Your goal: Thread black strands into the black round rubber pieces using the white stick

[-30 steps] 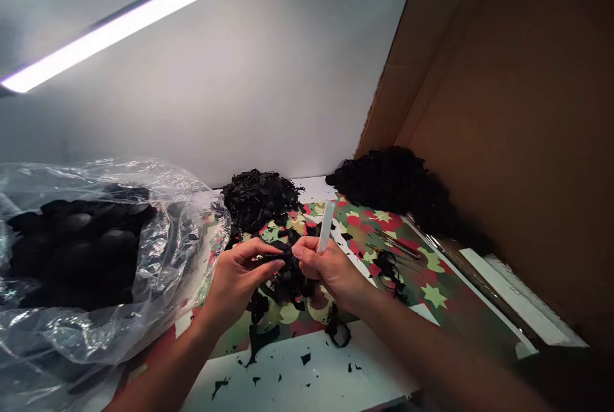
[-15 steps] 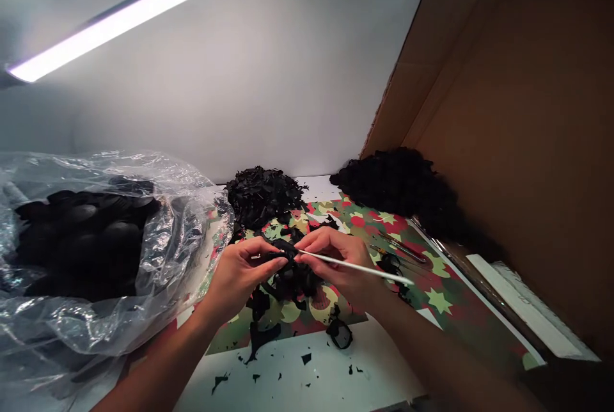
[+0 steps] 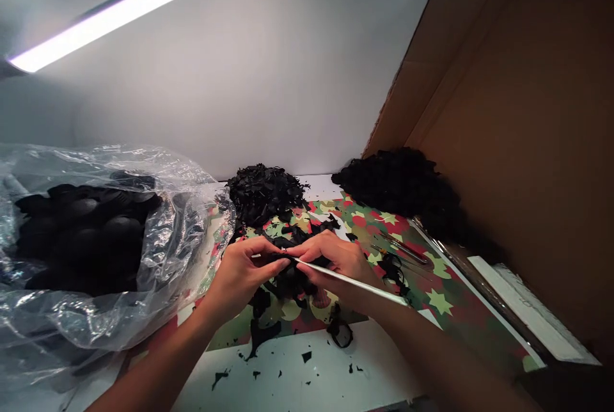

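My left hand (image 3: 244, 272) is closed, thumb and fingers pinching a small, thin black piece (image 3: 274, 258) that is mostly covered by the fingertips. In my right hand (image 3: 338, 257) is a slim white stick-like tool (image 3: 357, 283), slanting down toward the right wrist. Its inner end meets the black piece where the fingertips of both hands come together; the exact tip is hidden. Below the hands lies a loose heap of black scraps (image 3: 292, 285). A black ring-shaped scrap (image 3: 341, 334) rests nearer to me.
A clear plastic bag (image 3: 177, 252) on the left holds rounded black pieces (image 3: 81, 239). Behind stand a pile of black shreds (image 3: 266, 191) and a larger black pile (image 3: 403, 185). Metal tools (image 3: 405, 249) lie right on patterned paper (image 3: 439, 302), beside a cardboard wall (image 3: 518, 143).
My right fingertips have moved closer to the left ones over the black piece. The white tool's outer end has swung down toward my right wrist. The view has shifted slightly.
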`<state>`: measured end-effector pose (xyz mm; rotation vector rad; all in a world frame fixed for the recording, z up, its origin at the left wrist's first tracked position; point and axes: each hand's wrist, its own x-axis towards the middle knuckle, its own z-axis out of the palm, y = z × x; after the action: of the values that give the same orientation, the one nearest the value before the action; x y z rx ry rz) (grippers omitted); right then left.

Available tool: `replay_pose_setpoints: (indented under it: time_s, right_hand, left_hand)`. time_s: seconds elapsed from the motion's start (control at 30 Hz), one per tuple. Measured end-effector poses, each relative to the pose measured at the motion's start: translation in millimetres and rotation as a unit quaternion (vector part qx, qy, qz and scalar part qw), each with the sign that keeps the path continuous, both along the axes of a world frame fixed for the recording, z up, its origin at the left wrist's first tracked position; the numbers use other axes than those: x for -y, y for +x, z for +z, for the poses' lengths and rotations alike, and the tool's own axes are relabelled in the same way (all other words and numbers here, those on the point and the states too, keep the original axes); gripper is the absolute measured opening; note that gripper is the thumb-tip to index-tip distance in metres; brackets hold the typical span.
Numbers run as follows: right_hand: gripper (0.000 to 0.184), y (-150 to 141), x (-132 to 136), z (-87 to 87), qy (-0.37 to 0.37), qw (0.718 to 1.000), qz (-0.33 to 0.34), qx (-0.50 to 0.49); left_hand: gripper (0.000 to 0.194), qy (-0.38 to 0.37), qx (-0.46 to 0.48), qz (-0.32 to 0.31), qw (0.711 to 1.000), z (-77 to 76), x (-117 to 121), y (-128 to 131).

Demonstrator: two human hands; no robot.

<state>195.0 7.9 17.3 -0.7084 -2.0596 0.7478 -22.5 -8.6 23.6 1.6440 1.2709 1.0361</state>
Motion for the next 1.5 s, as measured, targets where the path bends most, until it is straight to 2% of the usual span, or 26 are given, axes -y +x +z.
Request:
replay_pose_setpoints:
  time_s: [0.23,0.47,0.6,0.67,0.77,0.87,0.93,1.17,1.5]
  right_hand:
    - [0.022,-2,4,8.5,0.004,1.0,-0.002,0.031]
    - [0.019,-10,3,-1.4,0.171,0.983,-0.017,0.059]
    - [0.02,-16,3,-9.2,0.219,0.972,-0.054,0.064]
    - [0.02,-17,2,-11.1,0.198,0.975,-0.083,0.056]
    - [0.017,-13,1,-8.8,0.062,0.992,-0.114,0.006]
    - [0.017,-7,2,-1.4,-0.102,0.987,-0.084,-0.088]
    - [0.018,-5,3,3.7,-0.135,0.982,-0.061,-0.118]
    - [0.008,-2,4,6.3,-0.037,0.998,-0.031,-0.047]
    - [0.007,-4,2,1.9,0.017,0.999,-0.036,-0.02]
  left_hand:
    - [0.018,0.007,-0.009,0.004,1.0,-1.6,1,0]
    - [0.014,0.024,-0.009,0.025,0.999,-2.6,2,4]
    - [0.016,0.024,0.009,0.024,0.999,-5.1,3,5]
    - [0.016,0.024,0.022,0.022,0.999,-5.4,3,4]
    - [0.015,0.012,0.056,0.02,0.998,-3.5,2,2]
    - [0.016,-0.01,0.088,0.016,0.996,-1.2,1,-1]
    - [0.017,-0.015,0.094,0.014,0.995,-0.8,0,-1]
    - [0.014,0.016,0.058,0.018,0.998,-3.4,0,0]
    - [0.016,0.037,0.001,0.041,0.998,-5.5,2,1]
